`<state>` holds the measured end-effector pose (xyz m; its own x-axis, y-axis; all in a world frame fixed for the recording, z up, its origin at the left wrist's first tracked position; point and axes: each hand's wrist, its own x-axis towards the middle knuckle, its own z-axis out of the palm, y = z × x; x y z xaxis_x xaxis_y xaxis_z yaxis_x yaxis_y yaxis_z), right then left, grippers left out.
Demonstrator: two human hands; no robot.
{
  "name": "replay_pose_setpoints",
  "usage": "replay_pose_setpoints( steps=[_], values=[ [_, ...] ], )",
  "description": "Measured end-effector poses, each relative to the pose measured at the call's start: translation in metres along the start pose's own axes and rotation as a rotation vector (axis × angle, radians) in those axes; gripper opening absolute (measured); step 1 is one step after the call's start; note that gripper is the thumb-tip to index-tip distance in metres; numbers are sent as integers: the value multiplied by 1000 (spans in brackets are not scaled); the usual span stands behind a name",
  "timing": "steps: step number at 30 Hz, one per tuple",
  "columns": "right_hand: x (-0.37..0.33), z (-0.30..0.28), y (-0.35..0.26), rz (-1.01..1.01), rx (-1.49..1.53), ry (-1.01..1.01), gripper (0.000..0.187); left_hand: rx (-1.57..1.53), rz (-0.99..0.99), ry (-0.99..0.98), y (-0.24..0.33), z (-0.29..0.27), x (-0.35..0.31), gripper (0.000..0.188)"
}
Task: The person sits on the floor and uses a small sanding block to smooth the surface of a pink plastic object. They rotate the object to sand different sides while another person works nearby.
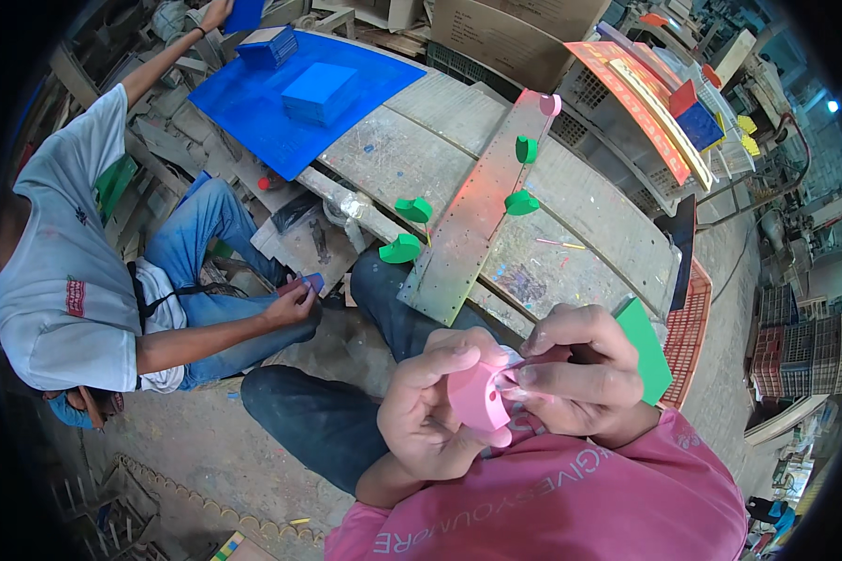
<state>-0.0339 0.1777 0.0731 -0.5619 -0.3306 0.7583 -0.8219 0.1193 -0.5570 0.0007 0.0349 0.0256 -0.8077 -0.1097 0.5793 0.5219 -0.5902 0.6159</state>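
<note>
My left hand is closed around a small pink painted block with a curved edge and a dark hole in its face. Close against the block's right side, my right hand has its fingers pinched together. Something small and whitish shows at those fingertips, too hidden to name. Beyond my hands, a long perforated board lies across the bench, smeared with red and green paint. Several green curved pieces stand out from its edges, one of them a green piece on the right side. A pink piece sits at its far end.
A blue sheet bears stacks of blue blocks on the far left of the wooden bench. At left a co-worker sits holding a small blue piece. A green panel and red crate stand right of my hands.
</note>
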Motion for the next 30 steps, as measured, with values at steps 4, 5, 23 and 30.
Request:
replay_pose_setpoints(
  steps=[4, 5, 23, 30],
  values=[
    [-1, -1, 1, -3, -9, -5, 20, -25, -2, 25, 2, 0, 1, 66],
    [-1, -1, 1, -6, -12, -8, 20, -7, -3, 12, 2, 0, 1, 66],
    [3, -1, 2, -18, -35, -14, 18, 19, -7, 3, -2, -1, 0, 64],
    [2, -3, 2, 33, 30, 17, 23, 87, -111, 138, 1, 5, -1, 69]
  ],
)
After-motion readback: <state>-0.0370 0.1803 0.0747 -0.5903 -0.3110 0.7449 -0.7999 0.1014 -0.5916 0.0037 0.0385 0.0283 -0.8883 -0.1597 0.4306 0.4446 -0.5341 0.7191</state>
